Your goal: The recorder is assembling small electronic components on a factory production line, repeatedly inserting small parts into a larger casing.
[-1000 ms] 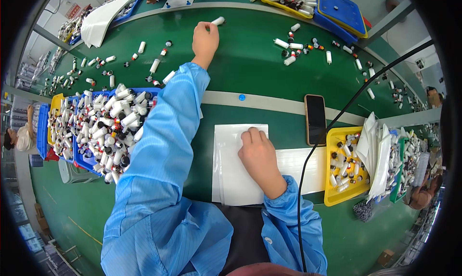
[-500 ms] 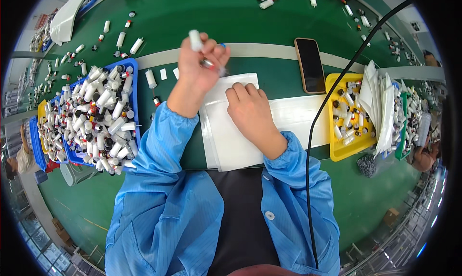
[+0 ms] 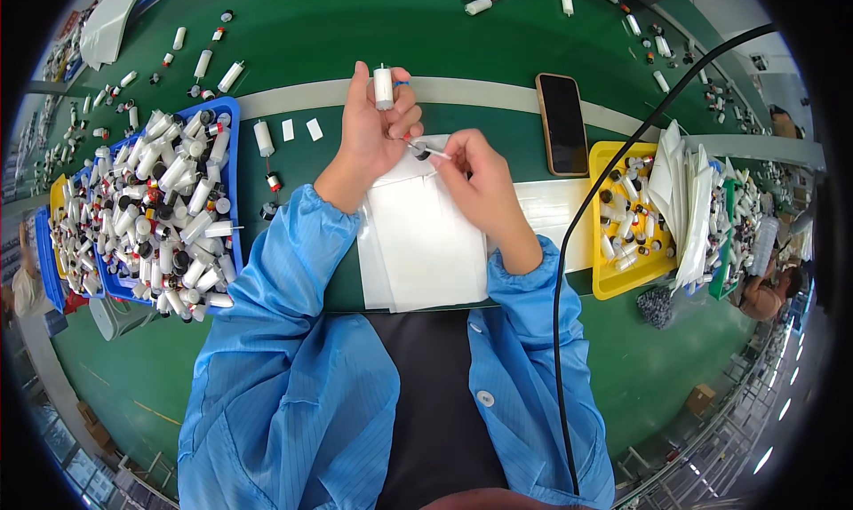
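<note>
My left hand [image 3: 366,137], palm up, holds a white cylindrical part [image 3: 383,89] with a thin pin at its top. A small black round end piece [image 3: 419,153] hangs out below its curled fingers, with a bit of red beside it. My right hand [image 3: 480,177] pinches a small white strip [image 3: 439,154] against or close to that end piece; whether they touch is too small to tell. Under both hands lies a stack of white sheets [image 3: 426,243]. Left of it are a loose white cylinder [image 3: 264,139] wired to a small black-and-red piece, and two small white labels.
A blue tray [image 3: 234,155] heaped with similar parts stands at left. At right are a yellow tray [image 3: 613,283] with fewer parts, folded white sheets [image 3: 671,177] and a phone [image 3: 562,123]. A black cable [image 3: 577,235] runs down in front. Loose parts lie scattered across the far green table.
My right hand has lifted from the white sheets and come to my left hand, now pinching a white strip. The left hand has turned the white cylinder upright.
</note>
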### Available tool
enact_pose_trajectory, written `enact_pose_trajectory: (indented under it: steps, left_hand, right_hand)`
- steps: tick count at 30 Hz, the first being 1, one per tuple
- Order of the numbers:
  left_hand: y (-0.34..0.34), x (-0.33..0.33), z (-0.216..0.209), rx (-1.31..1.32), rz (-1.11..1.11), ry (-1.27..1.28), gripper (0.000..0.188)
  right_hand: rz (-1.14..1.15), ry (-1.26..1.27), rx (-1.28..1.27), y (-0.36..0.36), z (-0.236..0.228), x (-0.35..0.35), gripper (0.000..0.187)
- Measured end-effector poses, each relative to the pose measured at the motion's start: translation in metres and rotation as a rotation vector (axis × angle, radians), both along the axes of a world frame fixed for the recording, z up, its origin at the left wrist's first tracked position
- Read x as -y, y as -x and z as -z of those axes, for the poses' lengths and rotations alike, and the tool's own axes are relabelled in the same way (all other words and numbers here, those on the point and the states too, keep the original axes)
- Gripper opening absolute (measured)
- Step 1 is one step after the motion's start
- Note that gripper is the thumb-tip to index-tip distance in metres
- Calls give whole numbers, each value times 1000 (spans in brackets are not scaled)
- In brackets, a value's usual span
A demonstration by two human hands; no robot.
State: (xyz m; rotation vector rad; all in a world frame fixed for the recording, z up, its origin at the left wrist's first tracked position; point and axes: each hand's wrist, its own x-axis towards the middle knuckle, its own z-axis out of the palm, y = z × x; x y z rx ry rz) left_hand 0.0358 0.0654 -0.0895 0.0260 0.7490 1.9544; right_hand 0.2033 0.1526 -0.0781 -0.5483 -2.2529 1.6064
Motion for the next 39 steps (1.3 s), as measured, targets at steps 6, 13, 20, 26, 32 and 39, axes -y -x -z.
enact_pose_trajectory:
  steps: [6,13,20,26,32,39]
  left_hand:
    - [1,-2,4,-2,-2,-19,53]
    - [-4,-2,-2,-69,-26,29,53]
    - [1,-1,-6,75,-71,-39,46]
    - [12,-8,-38,272,-105,-146,35]
    - [9,-17,-59,176,132,-171,44]
    - [6,-15,-51,-165,418,-146,61]
  right_hand:
    - [20,199,-33,1,9,-10,23]
    - [-29,-373,-37,3,12,7,31]
    - [184,118,-161,7,4,7,35]
    - [243,-48,-628,20,-10,-6,60]
    - [196,-404,-633,41,4,-1,70]
    - [260,324,-734,30,-8,-7,80]
